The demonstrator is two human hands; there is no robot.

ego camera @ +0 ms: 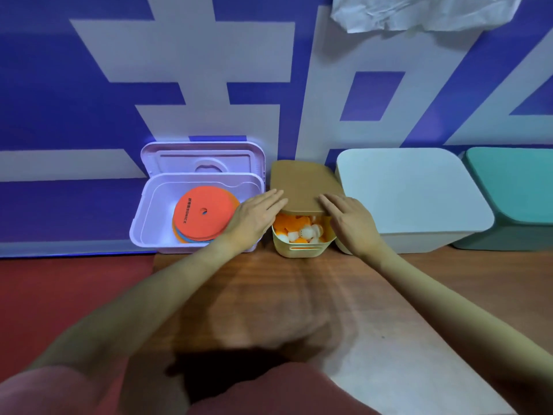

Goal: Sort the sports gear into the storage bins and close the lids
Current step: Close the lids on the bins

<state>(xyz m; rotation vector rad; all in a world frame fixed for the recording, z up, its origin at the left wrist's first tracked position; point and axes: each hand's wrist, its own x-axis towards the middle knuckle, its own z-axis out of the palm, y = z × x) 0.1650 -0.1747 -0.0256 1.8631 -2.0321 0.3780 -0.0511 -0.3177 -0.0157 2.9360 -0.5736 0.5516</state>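
While both hands [254,217] steady it, tan lid [302,185] (seemingly wooden) sits askew.

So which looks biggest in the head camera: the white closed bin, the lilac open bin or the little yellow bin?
1. White closed bin
2. Lilac open bin, a bit smaller
3. Little yellow bin, clearly the smallest

All stand against the wall, so nearness hardly matters.

teal bin [514,193] cut by right edge, balls [302,232] partly under brown lid [302,184]
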